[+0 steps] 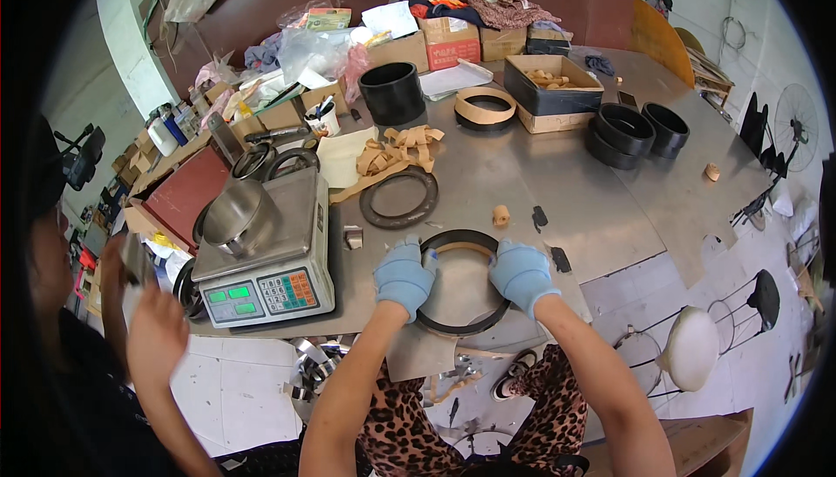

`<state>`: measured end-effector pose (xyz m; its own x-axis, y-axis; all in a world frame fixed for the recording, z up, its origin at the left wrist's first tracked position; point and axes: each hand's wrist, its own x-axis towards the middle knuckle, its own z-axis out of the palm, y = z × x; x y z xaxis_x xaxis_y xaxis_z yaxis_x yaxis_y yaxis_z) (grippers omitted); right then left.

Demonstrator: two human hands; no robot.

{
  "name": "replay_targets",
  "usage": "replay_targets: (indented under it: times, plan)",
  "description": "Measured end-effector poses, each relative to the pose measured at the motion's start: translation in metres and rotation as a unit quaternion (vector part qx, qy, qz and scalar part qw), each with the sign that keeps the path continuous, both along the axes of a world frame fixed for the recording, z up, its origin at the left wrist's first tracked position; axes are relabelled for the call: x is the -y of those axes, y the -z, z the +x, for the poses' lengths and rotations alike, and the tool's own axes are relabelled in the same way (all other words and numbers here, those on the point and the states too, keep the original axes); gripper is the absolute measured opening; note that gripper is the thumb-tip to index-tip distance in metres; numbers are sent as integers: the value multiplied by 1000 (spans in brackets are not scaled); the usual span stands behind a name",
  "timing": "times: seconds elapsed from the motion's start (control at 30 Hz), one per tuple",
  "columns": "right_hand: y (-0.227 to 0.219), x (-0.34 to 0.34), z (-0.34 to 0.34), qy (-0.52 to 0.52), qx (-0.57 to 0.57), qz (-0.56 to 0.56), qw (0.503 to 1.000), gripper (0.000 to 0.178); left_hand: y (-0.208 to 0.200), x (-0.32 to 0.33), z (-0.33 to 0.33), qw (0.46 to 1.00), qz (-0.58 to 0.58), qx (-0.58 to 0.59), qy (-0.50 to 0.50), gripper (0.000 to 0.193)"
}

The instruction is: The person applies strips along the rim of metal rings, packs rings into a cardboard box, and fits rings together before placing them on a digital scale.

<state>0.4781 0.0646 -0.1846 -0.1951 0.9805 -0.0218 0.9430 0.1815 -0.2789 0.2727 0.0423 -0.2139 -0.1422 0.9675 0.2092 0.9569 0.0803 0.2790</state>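
Both of my hands wear light blue gloves and hold one black ring [461, 330] at the near edge of the metal table. My left hand [405, 277] is closed round the ring's left side, and my right hand [522, 277] grips its right side. A tan strip shows along the ring's far inner side. Just beyond it stands a small tan roll [501, 215]. Another, thicker dark ring [433, 191] lies flat further left, beside a heap of loose tan strips [394, 151].
Left of my hands, a digital scale [270, 294] carries a steel bowl [235, 216]. A co-worker's hand [157, 333] is at the far left. Behind are a black cylinder [392, 98], a tan-wrapped ring [485, 110], a box of tan rolls [553, 98] and stacked black rings [623, 133].
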Motion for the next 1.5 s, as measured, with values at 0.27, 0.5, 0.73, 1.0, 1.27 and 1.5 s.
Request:
replay_targets:
  times: [0.27,0.5,0.73,1.0,1.27,1.5]
  plan:
    - [13,-5,6,-30,19,27,999,37,-14,-5,6,997,-39,-66,30,47]
    - [-20,20,16,-178,-43,116,976,62,-15,7,-6,998,2,-27,49,55]
    - [27,98,47,-374,36,295,879,66,-23,91,7,945,73,-67,312,24]
    - [-8,98,21,-424,-78,359,828,44,-20,94,-34,933,62,75,346,33]
    - [-78,-28,-23,-201,-339,-300,869,52,-75,22,-59,746,-255,608,88,85]
    - [25,-69,-25,-108,-416,-376,821,49,-23,1,-50,885,-175,422,91,49]
